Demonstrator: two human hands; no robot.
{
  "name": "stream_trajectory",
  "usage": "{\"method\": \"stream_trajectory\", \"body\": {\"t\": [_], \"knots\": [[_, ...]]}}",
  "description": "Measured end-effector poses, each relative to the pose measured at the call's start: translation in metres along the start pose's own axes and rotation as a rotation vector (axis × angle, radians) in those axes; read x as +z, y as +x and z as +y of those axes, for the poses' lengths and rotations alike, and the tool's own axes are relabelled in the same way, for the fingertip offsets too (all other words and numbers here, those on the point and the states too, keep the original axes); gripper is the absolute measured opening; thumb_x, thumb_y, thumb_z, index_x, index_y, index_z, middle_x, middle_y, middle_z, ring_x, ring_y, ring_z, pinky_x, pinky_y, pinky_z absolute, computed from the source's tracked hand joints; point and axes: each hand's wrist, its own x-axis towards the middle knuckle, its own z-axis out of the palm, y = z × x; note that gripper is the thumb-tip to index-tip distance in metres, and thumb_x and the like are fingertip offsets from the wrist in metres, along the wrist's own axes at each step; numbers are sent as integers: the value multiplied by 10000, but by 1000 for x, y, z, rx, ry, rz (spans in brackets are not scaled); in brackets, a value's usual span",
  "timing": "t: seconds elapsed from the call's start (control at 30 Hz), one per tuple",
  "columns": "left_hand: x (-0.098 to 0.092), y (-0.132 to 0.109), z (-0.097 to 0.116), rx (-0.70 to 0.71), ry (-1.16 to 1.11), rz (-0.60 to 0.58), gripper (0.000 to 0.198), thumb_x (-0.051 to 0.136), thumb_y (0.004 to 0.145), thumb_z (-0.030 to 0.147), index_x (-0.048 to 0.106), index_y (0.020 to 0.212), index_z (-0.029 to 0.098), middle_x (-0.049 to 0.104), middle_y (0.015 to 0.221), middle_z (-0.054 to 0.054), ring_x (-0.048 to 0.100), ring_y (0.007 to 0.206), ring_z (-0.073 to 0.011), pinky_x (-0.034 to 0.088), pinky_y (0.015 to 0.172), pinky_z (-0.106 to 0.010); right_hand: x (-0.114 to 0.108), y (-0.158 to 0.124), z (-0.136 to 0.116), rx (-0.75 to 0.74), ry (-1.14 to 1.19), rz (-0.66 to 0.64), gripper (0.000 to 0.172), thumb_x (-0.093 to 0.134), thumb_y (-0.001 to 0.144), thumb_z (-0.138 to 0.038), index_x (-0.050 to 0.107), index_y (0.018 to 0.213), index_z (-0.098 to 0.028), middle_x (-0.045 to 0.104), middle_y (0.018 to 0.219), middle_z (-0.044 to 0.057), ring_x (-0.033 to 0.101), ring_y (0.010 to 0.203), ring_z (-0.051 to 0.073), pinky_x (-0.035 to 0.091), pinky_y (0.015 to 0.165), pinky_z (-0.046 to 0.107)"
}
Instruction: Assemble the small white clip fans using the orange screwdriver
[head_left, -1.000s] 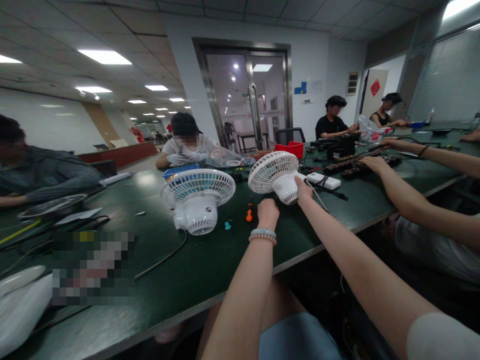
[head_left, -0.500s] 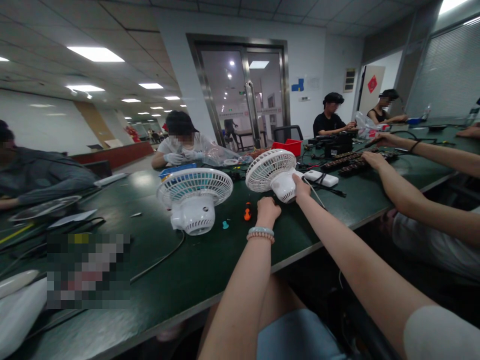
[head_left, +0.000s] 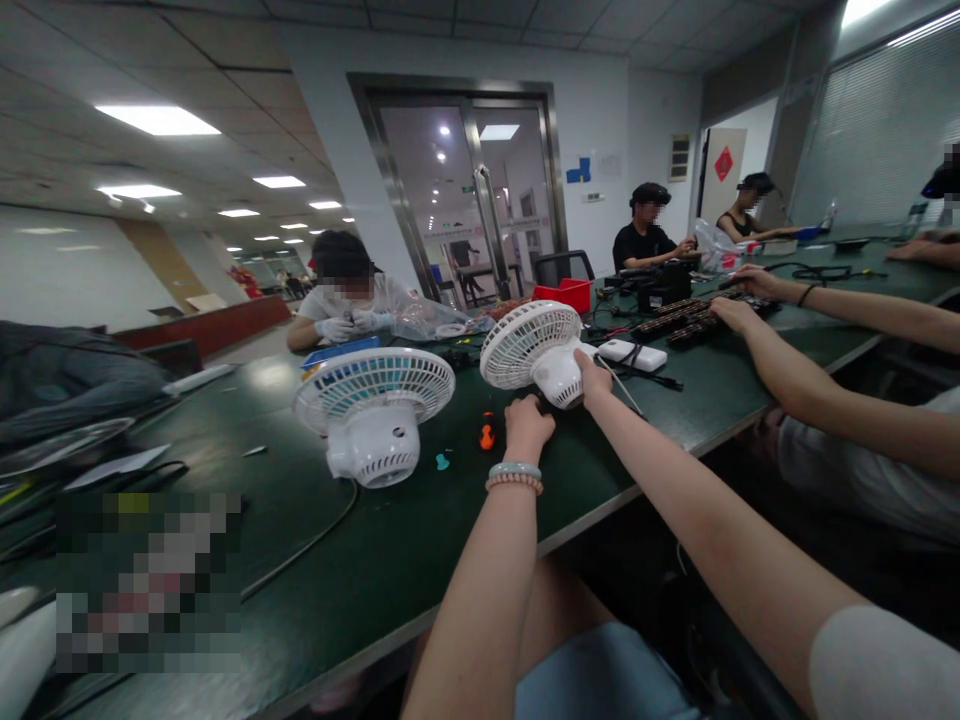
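Observation:
My right hand [head_left: 595, 382] is wrapped round the white motor housing of a small electric fan [head_left: 531, 345], which is tilted with its round grille up and to the left. Just below that fan, my left hand [head_left: 529, 428] is closed, its fingers curled down near the tabletop; whatever is in them is hidden. Left of it lies an orange and black screwdriver [head_left: 487, 431], seen end-on. A small turquoise plastic piece [head_left: 442, 461] is beside the screwdriver. Farther left, a second white fan [head_left: 379, 425] rests on the table with its cord trailing toward the front edge.
The green table [head_left: 322, 600] also bears a white power bank-like block [head_left: 634, 356] with a black cable, a red bin [head_left: 562, 295] and a blue tray [head_left: 341, 352]. A co-worker's hands [head_left: 739, 305] handle dark strips at right. Other people sit around the table.
The head view has turned slightly to the right, so the table things sit farther left in the picture. My hands and the held fan keep nearly the same pose.

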Motion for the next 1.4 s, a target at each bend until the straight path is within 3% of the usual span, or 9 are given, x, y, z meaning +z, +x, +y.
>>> {"method": "stream_trajectory", "body": {"t": [0.13, 0.23, 0.33, 0.5, 0.83, 1.1, 1.4], "knots": [[-2, -3, 1, -39, -4, 59, 426, 541, 717, 314, 545, 1115, 161, 593, 1093, -140, 525, 1046, -249, 384, 891, -327, 1, -9, -6, 31, -110, 46, 607, 526, 692, -585, 607, 1029, -86, 608, 1062, 183, 565, 1008, 290, 442, 854, 377], [-4, -4, 2, -64, 3, 73, 430, 523, 733, 332, 531, 1123, 152, 581, 1103, -149, 507, 1060, -265, 377, 889, -342, 1, -24, -11, -122, -253, 124, 559, 520, 735, -489, 538, 1143, -107, 549, 1135, 188, 493, 1098, 301, 357, 942, 420], [-4, -4, 3, -75, 14, 62, 437, 527, 734, 340, 526, 1127, 150, 572, 1111, -152, 498, 1064, -279, 385, 864, -343, 2, -42, -12, -292, -340, 199, 622, 526, 740, -440, 418, 1268, -129, 426, 1245, 198, 375, 1187, 322, 314, 959, 452], [-5, -4, 3, -96, 32, 95, 341, 433, 803, 306, 555, 1069, 131, 591, 1075, -151, 520, 1031, -261, 391, 851, -340, 2, -58, -10, -481, -479, 166, 565, 546, 704, -424, 432, 1221, -226, 375, 1229, 134, 341, 1152, 338, 338, 888, 511], [-6, -4, 2, -114, 40, 82, 312, 335, 854, 240, 582, 983, 100, 616, 1035, -173, 564, 993, -238, 395, 858, -335, 0, -49, -2, -640, -589, 125, 801, 689, 537, -411, 373, 1239, -192, 351, 1192, 134, 333, 1117, 311, 343, 891, 433], [-5, -2, 2, -139, 27, 106, 307, 344, 831, 233, 588, 957, 96, 620, 1020, -183, 578, 982, -262, 409, 852, -360, 3, -27, 2, -698, -550, 60, 811, 694, 511, -397, 420, 1235, -159, 406, 1149, 135, 398, 1079, 291, 303, 941, 422], [-5, -1, 1, -155, -20, 132, 303, 346, 819, 208, 546, 1006, 79, 608, 1022, -190, 567, 995, -286, 418, 842, -380, 2, -38, 1, -709, -482, 14, 805, 713, 476, -386, 457, 1200, -146, 440, 1128, 137, 430, 1053, 279, 330, 942, 407]]}}
